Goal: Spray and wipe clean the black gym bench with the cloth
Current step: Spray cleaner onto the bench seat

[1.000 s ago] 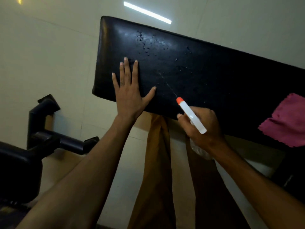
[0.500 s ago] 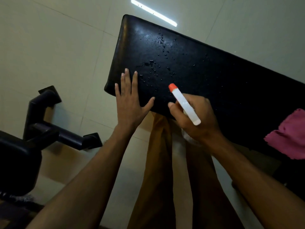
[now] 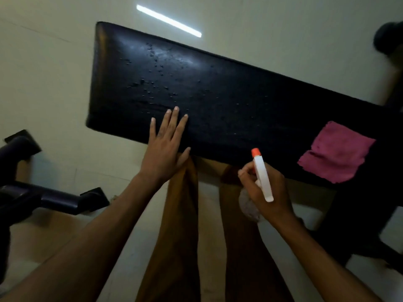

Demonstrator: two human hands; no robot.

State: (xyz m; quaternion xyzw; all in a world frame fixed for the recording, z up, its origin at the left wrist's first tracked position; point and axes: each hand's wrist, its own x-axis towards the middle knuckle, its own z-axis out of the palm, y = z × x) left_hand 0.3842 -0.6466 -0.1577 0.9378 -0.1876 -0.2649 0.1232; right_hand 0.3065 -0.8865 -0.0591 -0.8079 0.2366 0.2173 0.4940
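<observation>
Bench point(image 3: 239, 101) has drops; flat left hand point(image 3: 162, 149) on near edge, right hand point(image 3: 265, 192) holds sprayer point(image 3: 262, 177), cloth point(image 3: 335, 152) right.

Head view, single camera: worn on the person's head, facing forward and steeply down, wide-angle. Close over the black gym bench point(image 3: 218, 101); both forearms enter from the bottom edge; tiled floor point(image 3: 43, 73) surrounds.

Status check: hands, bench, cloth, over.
Left hand flat on bench. Right hand grips sprayer. Droplets on bench; cloth untouched on it. Nothing in the way.
</observation>
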